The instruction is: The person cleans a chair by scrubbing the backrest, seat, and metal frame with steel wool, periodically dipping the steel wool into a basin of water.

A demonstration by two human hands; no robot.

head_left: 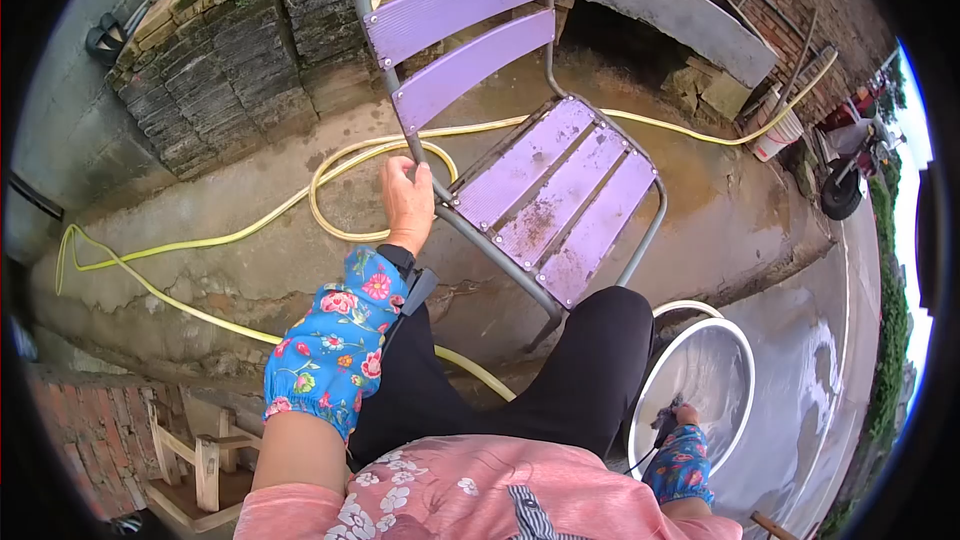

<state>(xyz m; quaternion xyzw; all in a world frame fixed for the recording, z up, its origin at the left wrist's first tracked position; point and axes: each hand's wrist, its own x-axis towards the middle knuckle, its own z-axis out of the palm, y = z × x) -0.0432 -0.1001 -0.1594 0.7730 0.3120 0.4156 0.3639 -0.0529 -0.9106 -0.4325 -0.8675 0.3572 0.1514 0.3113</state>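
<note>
A chair with purple slats (570,190) and a grey metal frame stands tilted in front of me, dirt smeared over its seat. My left hand (408,202) is closed around the frame post beside the backrest's lower end. Down at the right, my right hand (686,414) reaches into a white-rimmed basin (748,370) of water, its fingers closed on a dark cloth (665,422). Part of the cloth is hidden by the hand and basin shadow.
A yellow hose (230,238) loops over the wet concrete behind and left of the chair. Stacked bricks (230,70) stand at the upper left, a wooden stool (207,470) at the lower left. A white bucket (776,135) and a motorbike (850,155) are at the right.
</note>
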